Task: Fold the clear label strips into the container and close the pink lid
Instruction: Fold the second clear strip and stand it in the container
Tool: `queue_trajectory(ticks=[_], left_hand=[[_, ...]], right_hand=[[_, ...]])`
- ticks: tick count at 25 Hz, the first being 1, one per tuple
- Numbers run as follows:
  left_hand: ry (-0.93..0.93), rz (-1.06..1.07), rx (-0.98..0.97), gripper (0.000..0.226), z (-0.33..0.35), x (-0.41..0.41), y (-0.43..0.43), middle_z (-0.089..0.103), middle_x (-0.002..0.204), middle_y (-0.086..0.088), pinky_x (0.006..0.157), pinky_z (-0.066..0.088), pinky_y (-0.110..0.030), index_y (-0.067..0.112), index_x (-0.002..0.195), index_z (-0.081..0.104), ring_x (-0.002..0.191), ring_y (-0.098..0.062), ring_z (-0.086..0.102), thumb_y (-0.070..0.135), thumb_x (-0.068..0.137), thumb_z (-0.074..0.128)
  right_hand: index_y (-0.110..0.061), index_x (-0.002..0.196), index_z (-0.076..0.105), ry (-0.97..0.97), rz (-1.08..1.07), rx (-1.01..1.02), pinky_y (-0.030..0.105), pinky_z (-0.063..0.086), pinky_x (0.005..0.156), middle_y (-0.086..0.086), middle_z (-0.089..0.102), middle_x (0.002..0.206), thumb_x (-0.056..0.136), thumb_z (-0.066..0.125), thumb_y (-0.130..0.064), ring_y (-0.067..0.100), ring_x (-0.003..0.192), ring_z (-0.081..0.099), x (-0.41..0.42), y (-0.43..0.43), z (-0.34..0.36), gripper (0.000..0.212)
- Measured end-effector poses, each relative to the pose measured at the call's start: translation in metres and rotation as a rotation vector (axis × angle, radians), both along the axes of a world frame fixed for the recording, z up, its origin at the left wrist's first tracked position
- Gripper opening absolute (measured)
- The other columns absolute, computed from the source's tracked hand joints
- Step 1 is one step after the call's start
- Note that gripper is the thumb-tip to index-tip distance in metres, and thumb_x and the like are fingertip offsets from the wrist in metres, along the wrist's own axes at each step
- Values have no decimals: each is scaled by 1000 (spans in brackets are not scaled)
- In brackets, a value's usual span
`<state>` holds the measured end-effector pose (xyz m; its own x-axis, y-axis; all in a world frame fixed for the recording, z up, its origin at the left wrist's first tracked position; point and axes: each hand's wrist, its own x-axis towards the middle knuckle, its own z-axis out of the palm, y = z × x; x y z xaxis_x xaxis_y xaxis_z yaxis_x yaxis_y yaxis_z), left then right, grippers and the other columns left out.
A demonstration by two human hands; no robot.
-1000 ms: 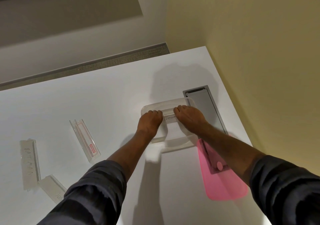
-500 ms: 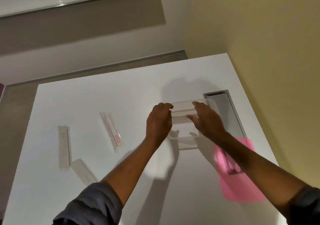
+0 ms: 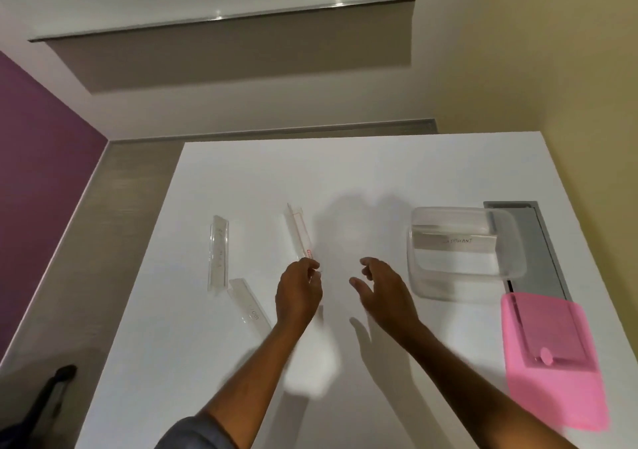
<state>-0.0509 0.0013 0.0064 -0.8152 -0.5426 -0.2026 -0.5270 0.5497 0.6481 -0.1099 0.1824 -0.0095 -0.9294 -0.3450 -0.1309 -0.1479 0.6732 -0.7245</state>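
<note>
A clear plastic container (image 3: 511, 241) stands on the right of the white table, with one folded label strip (image 3: 455, 243) inside it. The pink lid (image 3: 566, 383) lies flat, nearer to me than the container. Three more clear strips lie on the left: one with a red mark (image 3: 298, 233), one upright (image 3: 218, 252), one slanted (image 3: 248, 305). My left hand (image 3: 298, 290) pinches the near end of the red-marked strip. To the right of it, my right hand (image 3: 383, 288) hovers with fingers apart, holding nothing.
A grey recessed cable slot (image 3: 533, 245) runs along the table's right side, partly under the container and lid. The white table (image 3: 345, 179) ends at a yellow wall on the right. A dark object (image 3: 51, 390) stands on the floor at lower left.
Both hands left the container, where they had pressed the folded strip in, and moved left. My left hand now grips the red-marked strip. The camera view also shifted left.
</note>
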Motion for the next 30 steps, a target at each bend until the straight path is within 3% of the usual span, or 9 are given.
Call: queue_trajectory(ticks=[2, 5, 6, 9, 11, 15, 19, 26, 30], left_hand=[[-26, 109, 75, 21, -4, 23, -27, 78, 112, -4, 90, 61, -32, 13, 121, 75, 102, -21, 73, 14, 102, 67], [-59, 280, 185, 21, -11, 56, -62, 79, 108, -5, 67, 52, -9, 13, 118, 76, 89, -18, 73, 11, 100, 66], [-69, 318, 200, 21, -13, 68, -74, 79, 108, -5, 65, 52, -9, 12, 118, 77, 86, -16, 73, 11, 99, 66], [-100, 421, 282, 21, -21, 92, -100, 78, 107, -10, 93, 63, -40, 8, 117, 75, 94, -27, 76, 12, 97, 71], [-132, 493, 337, 23, -24, 102, -110, 77, 106, -11, 99, 61, -48, 8, 115, 71, 98, -33, 76, 16, 94, 74], [-168, 509, 442, 30, -30, 111, -115, 77, 93, -7, 90, 66, -47, 10, 110, 65, 84, -30, 79, 28, 92, 82], [-184, 587, 634, 22, -39, 113, -119, 80, 91, -20, 80, 69, -46, 2, 106, 72, 70, -27, 75, 15, 92, 83], [-202, 572, 701, 14, -42, 112, -128, 80, 97, -19, 80, 70, -44, 2, 106, 75, 91, -36, 82, 7, 94, 79], [-178, 599, 763, 20, -40, 113, -128, 78, 106, -23, 86, 68, -48, -2, 113, 74, 97, -38, 80, 5, 95, 78]], right_hand=[[-22, 138, 60, -57, 45, 9, 30, 58, 96, -3, 70, 128, 98, 70, -42, 11, 112, 68, 21, -28, -7, 46], [-20, 134, 62, -149, 98, 31, 31, 59, 93, -1, 72, 125, 98, 70, -40, 11, 107, 68, 51, -60, -20, 43], [-19, 133, 63, -176, 115, 41, 30, 58, 92, -1, 72, 124, 97, 70, -40, 11, 106, 68, 60, -71, -23, 42], [-18, 130, 64, -252, 156, 65, 25, 54, 87, 1, 72, 122, 97, 71, -37, 12, 104, 68, 83, -96, -33, 39], [-17, 129, 65, -285, 189, 77, 23, 51, 84, 2, 72, 121, 96, 72, -35, 13, 104, 68, 95, -110, -37, 39], [-15, 125, 66, -328, 229, 113, 24, 50, 80, 4, 72, 118, 95, 73, -35, 16, 103, 69, 113, -134, -44, 37], [-13, 124, 66, -369, 231, 153, 28, 53, 84, 5, 72, 119, 94, 73, -33, 20, 105, 69, 124, -148, -50, 37], [-11, 115, 66, -403, 208, 176, 17, 41, 66, 5, 71, 109, 92, 75, -34, 17, 91, 63, 125, -155, -53, 34], [-10, 120, 65, -431, 219, 153, 24, 48, 72, 5, 70, 110, 91, 77, -42, 18, 94, 64, 120, -157, -51, 45]])
